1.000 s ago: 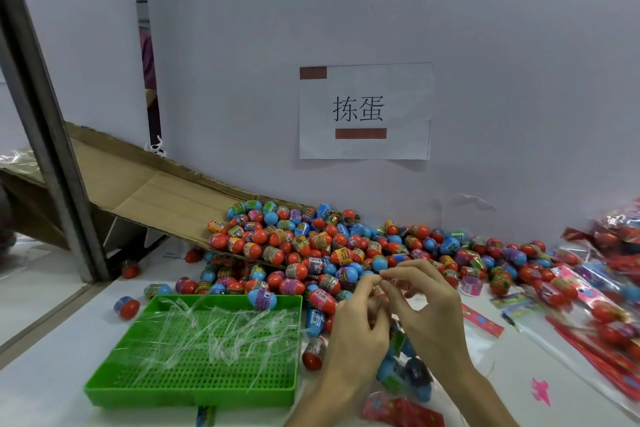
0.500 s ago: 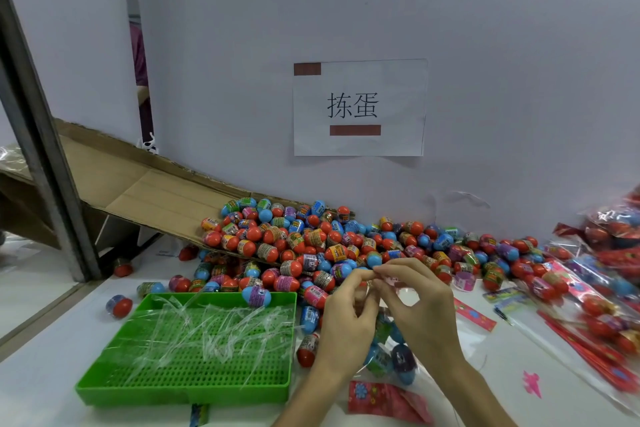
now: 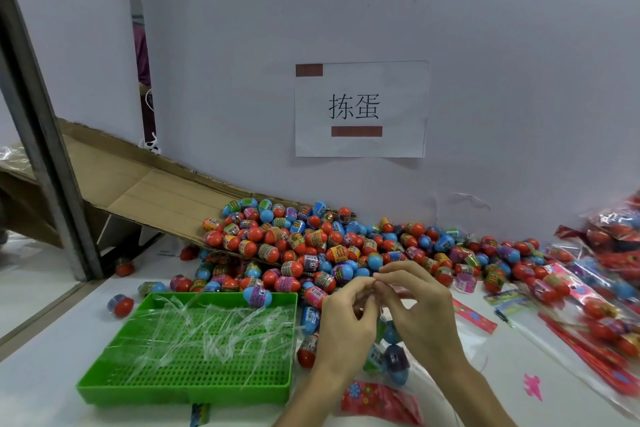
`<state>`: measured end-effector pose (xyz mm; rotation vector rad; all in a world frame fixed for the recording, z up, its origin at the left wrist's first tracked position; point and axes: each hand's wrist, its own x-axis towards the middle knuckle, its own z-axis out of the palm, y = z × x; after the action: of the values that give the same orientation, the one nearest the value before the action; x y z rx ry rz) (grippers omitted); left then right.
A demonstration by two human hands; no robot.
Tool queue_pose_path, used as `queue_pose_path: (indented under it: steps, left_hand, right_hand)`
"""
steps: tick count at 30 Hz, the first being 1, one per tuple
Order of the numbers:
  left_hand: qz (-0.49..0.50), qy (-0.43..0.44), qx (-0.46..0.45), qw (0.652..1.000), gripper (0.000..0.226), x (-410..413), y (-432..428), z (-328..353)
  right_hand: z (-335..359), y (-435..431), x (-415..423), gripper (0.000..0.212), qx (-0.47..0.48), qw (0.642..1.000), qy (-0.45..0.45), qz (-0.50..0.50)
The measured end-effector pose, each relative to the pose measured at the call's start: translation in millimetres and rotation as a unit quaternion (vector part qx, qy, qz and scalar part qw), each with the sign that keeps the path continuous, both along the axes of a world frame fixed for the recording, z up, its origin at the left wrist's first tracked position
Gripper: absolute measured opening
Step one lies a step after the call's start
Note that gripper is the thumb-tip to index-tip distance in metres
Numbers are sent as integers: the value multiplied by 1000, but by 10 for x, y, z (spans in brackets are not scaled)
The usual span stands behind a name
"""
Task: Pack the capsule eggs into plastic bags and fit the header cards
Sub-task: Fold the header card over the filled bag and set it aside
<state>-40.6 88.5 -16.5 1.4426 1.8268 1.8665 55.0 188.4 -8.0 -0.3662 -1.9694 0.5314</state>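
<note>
A big heap of red and blue capsule eggs lies on the white table against the wall. My left hand and my right hand meet fingertip to fingertip in front of the heap, pinching the top of a clear plastic bag. The bag hangs below my hands with a few eggs inside, partly hidden by my palms. A red flowered header card lies on the table under my wrists.
A green perforated tray with several clear plastic strips sits at the left. A cardboard chute slopes down into the heap. Packed bags with red header cards pile up at the right. A metal post stands far left.
My two hands stay together at the bag's top, fingers working slightly. The view has shifted a little; nothing else on the table has moved.
</note>
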Motion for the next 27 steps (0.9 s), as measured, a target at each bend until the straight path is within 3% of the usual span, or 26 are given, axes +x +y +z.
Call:
queue_pose_path:
  steps: [8,27]
  left_hand:
    - [-7,-4,-4,1000,24,-2,29,-23]
    - [-15,9,-4,1000,32,-25,65,-36]
  right_hand:
    - [-24,-14,-11,19,7,1000,-10,-25]
    - [-3,-61,-11,15,-55,995,-13,-84]
